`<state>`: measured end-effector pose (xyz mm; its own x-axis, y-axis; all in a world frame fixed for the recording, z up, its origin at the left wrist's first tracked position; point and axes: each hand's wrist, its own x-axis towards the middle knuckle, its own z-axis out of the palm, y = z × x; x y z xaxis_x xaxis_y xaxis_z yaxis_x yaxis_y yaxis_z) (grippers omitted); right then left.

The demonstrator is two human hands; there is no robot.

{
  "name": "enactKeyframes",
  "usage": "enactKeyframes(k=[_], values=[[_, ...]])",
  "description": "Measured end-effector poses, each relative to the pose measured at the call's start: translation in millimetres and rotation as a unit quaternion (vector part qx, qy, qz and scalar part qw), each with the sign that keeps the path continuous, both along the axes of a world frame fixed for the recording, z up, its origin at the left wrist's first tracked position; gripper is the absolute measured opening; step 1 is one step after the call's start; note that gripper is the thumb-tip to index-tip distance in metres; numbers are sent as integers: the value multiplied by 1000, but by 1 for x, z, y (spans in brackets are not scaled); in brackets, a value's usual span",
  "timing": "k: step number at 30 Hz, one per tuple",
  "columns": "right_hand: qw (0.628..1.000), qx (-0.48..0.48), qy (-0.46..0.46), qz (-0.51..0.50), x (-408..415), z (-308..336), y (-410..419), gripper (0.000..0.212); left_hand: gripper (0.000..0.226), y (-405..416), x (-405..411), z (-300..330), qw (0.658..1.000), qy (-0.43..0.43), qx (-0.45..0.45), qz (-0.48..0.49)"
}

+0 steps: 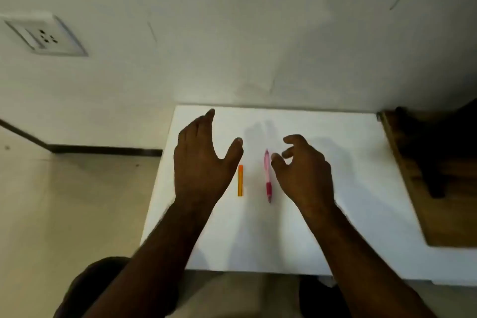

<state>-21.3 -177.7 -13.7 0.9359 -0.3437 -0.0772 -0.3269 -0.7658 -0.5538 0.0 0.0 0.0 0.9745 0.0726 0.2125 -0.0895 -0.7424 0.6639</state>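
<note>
A pink pen point(267, 175) lies on the white table point(348, 188), tip toward me. To its left lies a short orange stick point(240, 180), parallel to the pen. My left hand point(200, 162) hovers over the table left of the orange stick, fingers straight and thumb spread, holding nothing. My right hand point(303, 170) hovers just right of the pen with fingers loosely curled; its thumb tip is close to the pen's upper end, and I cannot tell if it touches.
A white wall rises behind the table, with a socket plate point(45, 36) at the upper left. A wooden board point(438, 188) with a dark object on it adjoins the table's right side. Tiled floor point(64, 201) lies to the left.
</note>
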Motion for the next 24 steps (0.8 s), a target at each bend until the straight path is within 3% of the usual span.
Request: enactKeyframes(k=[4,12,20,24], values=[[993,9,119,-3,-4,-46,3,46,69,-2,-4,-43,992,119,-39,4],[992,-18,123,-2,18,-76,2,28,45,-14,16,-70,974,194,-115,-35],[988,123,92,3,16,-73,5,29,30,-21,27,-75,944,250,-214,-29],[983,161,84,19,14,-67,9,28,11,-22,28,-76,928,267,-255,-51]])
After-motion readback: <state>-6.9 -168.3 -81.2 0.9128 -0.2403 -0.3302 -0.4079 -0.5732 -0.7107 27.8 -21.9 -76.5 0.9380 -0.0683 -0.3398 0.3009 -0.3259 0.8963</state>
